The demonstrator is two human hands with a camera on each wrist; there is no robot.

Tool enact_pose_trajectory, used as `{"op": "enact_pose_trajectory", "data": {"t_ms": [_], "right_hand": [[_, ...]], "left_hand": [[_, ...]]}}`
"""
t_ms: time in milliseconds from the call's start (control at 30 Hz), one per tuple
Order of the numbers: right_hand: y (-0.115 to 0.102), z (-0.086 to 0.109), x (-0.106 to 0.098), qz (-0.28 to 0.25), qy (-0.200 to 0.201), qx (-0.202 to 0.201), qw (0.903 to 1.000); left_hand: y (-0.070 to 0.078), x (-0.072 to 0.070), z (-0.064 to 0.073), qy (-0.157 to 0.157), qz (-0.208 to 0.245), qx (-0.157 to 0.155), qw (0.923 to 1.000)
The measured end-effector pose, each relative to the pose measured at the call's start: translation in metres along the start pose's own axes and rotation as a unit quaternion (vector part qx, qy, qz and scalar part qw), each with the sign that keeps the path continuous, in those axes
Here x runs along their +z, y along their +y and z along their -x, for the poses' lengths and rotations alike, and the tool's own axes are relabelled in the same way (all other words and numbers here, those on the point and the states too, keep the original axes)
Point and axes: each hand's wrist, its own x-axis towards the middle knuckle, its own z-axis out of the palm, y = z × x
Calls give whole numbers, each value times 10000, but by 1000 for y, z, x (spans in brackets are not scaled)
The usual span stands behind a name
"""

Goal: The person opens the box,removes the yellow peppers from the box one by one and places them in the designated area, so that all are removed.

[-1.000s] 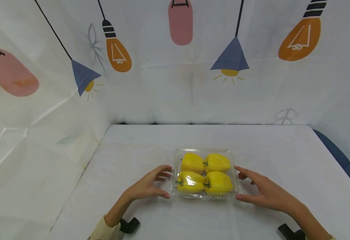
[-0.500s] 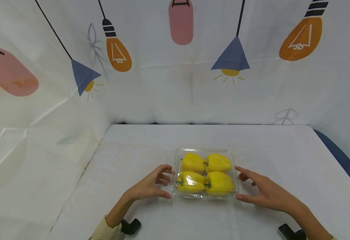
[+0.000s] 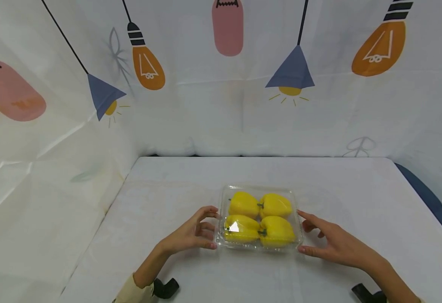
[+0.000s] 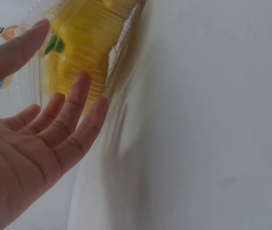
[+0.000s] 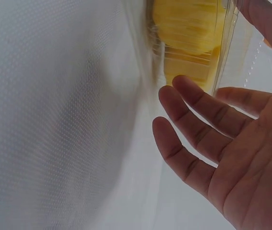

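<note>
A clear plastic clamshell box (image 3: 259, 244) lies on the white table, with several yellow bell peppers (image 3: 277, 231) inside in two rows. My left hand (image 3: 192, 231) is at its left side, thumb near the front corner and fingertips right at the edge. In the left wrist view the left hand's fingers (image 4: 76, 96) are spread and loosely bent beside the box wall. At the opposite side is my right hand (image 3: 328, 240), thumb and forefinger at the box's right edge. The right wrist view has its other fingers (image 5: 174, 139) relaxed, below the box wall.
The white table (image 3: 175, 176) extends behind and around the box. A white sheet printed with lamps and bulbs (image 3: 205, 113) hangs behind it and on the left. Something dark blue (image 3: 425, 189) shows past the table's right edge. Black wrist mounts (image 3: 165, 288) sit below both hands.
My left hand has shifted slightly up and right, closer to the box. The box's left side has moved a touch away from me. The right hand has stayed nearly still.
</note>
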Motion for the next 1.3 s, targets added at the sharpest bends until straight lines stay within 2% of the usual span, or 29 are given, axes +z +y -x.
{"op": "enact_pose_trajectory", "data": {"t_ms": [300, 533, 700, 1033, 1300], "right_hand": [[0, -1, 0, -21, -77, -41, 10000], [1, -3, 0, -36, -77, -229, 9997], [-1, -3, 1, -151, -164, -217, 9995], [-3, -2, 0, -59, -124, -265, 9996], [-4, -3, 0, -66, -182, -247, 9995]], "left_hand": [[-4, 0, -2, -115, 797, -80, 9967], [-6, 0, -2, 28, 970, -281, 9949], [-7, 2, -2, 66, 1289, -465, 9905], [-11, 2, -2, 3, 1712, -383, 9845], [-14, 5, -3, 234, 1813, -477, 9820]]}}
